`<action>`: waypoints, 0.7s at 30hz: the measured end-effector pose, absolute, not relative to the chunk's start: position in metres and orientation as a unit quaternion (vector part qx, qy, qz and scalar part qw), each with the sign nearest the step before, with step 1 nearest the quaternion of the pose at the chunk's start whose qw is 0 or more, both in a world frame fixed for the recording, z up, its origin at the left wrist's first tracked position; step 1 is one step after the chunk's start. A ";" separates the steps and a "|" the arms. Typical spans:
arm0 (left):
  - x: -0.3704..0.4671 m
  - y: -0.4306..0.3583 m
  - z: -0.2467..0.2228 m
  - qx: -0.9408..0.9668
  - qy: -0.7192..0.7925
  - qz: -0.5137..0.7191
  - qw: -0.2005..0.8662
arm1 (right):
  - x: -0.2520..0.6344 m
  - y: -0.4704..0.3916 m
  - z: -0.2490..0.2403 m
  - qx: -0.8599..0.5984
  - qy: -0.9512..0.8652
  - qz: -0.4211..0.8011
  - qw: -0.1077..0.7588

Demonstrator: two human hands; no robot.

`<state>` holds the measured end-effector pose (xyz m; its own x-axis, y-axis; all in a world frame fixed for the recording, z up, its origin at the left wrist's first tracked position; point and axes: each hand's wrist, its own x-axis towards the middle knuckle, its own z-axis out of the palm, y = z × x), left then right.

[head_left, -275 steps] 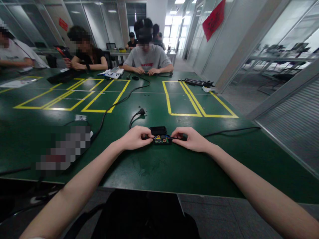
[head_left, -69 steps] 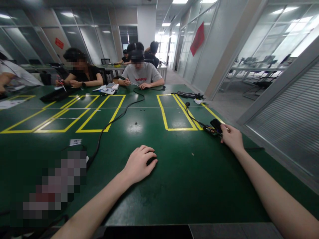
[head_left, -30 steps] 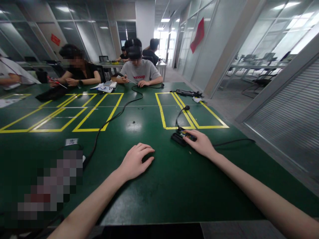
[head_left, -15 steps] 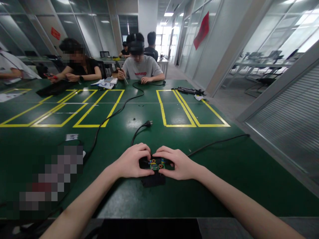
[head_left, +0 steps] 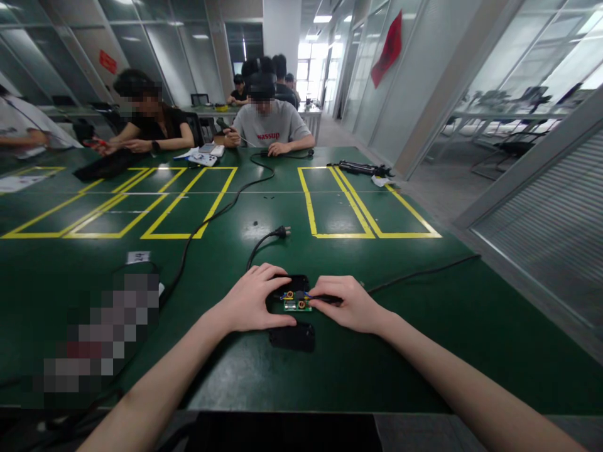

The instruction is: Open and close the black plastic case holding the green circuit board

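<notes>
A small green circuit board [head_left: 298, 305] with copper-wound coils and coloured wires lies between my hands. My left hand [head_left: 249, 301] curls round its left end, fingers on the far side and thumb along the near side; the exact contact is partly hidden. My right hand [head_left: 347, 304] pinches a black cable [head_left: 330, 298] at the board's right end, where blue wires show. Just beyond the board, a black plastic case half [head_left: 299, 281] is partly covered by my left fingers. Another flat black case piece [head_left: 292, 337] lies on the near side, below my left thumb.
On the green table [head_left: 400, 364], a black power plug [head_left: 282, 231] lies ahead and a long black cord [head_left: 226, 210] runs away. A blurred-out object [head_left: 103, 333] is at left. Yellow tape outlines [head_left: 343, 236] mark the far side, where a co-worker [head_left: 268, 119] sits.
My right hand has shifted right and changed from curling round the board to pinching the cable at its end. The black case half behind the board has come into view.
</notes>
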<state>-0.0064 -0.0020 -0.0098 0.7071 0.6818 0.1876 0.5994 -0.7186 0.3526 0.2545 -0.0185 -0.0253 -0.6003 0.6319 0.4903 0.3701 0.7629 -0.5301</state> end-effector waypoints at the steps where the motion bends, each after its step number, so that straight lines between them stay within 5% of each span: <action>1: -0.006 -0.002 -0.011 0.915 0.351 0.154 0.127 | 0.253 -0.019 -0.027 -0.289 -0.875 0.189 0.339; 14: -0.008 -0.006 -0.004 0.915 0.312 0.202 0.157 | 0.251 -0.015 -0.026 -0.329 -0.896 0.177 0.241; 21: -0.004 -0.006 -0.006 0.912 0.331 0.191 0.148 | 0.251 -0.015 -0.028 -0.333 -0.890 0.173 0.259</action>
<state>-0.0035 -0.0064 -0.0060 0.7078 0.6605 0.2505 0.5476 -0.7370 0.3962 0.2508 -0.0146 -0.0285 -0.6436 0.6830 0.3454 0.5034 0.7177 -0.4812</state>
